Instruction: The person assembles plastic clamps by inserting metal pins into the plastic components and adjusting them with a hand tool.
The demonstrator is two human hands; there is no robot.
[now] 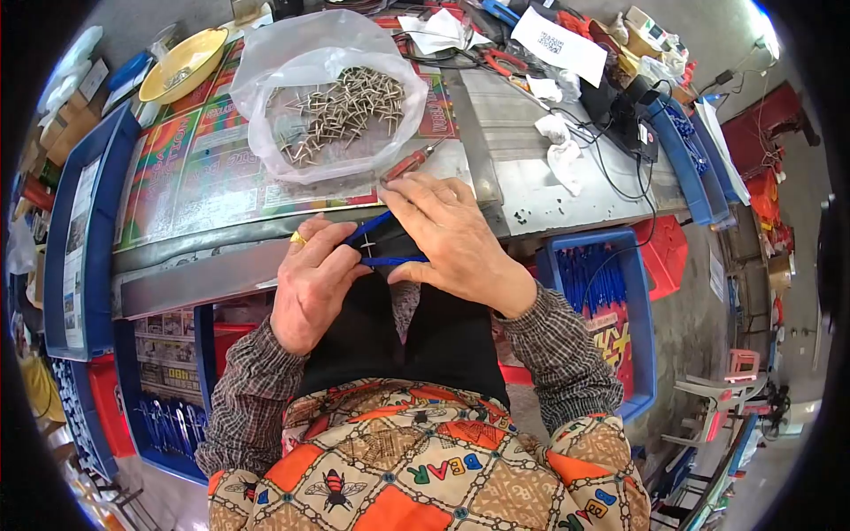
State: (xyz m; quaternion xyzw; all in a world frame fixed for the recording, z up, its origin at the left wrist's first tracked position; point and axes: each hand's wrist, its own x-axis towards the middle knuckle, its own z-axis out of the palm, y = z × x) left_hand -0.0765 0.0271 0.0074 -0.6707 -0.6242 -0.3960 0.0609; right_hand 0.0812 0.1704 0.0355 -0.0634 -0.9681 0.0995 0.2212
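My left hand, with a yellow ring, pinches one end of a pair of blue-handled pliers above my lap. From the other side, my right hand is closed around the pliers too, covering that end. The two blue handles are spread apart, and a small shiny metal piece shows between them. Just beyond my right hand lies a screwdriver with a red handle. An open clear plastic bag on the table holds a heap of small metal pins.
A yellow bowl stands at the back left. Blue bins flank me; the bin at right holds several blue-handled tools, as does the one at lower left. Cables, crumpled tissue and a paper with a code lie at the right.
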